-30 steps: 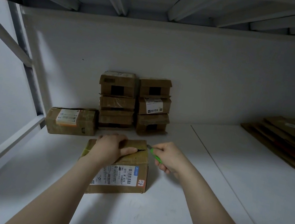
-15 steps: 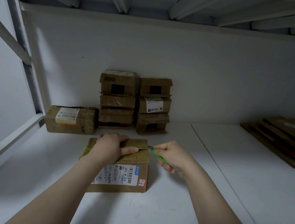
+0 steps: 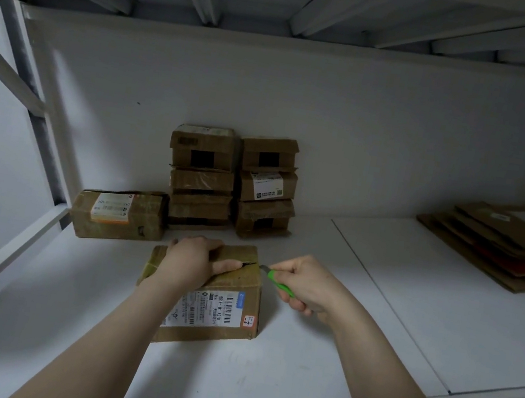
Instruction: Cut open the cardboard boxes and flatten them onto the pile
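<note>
A brown cardboard box (image 3: pixel 226 300) with a white shipping label lies on the white shelf in front of me. My left hand (image 3: pixel 191 263) grips its top, fingers curled over the far edge and thumb along the taped seam. My right hand (image 3: pixel 305 286) holds a green utility knife (image 3: pixel 280 282); its blade tip sits at the right end of the seam, where the tape is split. A pile of flattened cardboard (image 3: pixel 503 246) lies at the far right of the shelf.
Two stacks of small taped boxes (image 3: pixel 231 179) stand against the back wall. A longer box with an orange-edged label (image 3: pixel 119 213) lies to their left. A slanted metal brace (image 3: pixel 7 76) crosses the left side, and a shelf runs overhead.
My right hand and the knife have drawn slightly to the right, away from the box's seam. My left hand keeps its grip on the box.
</note>
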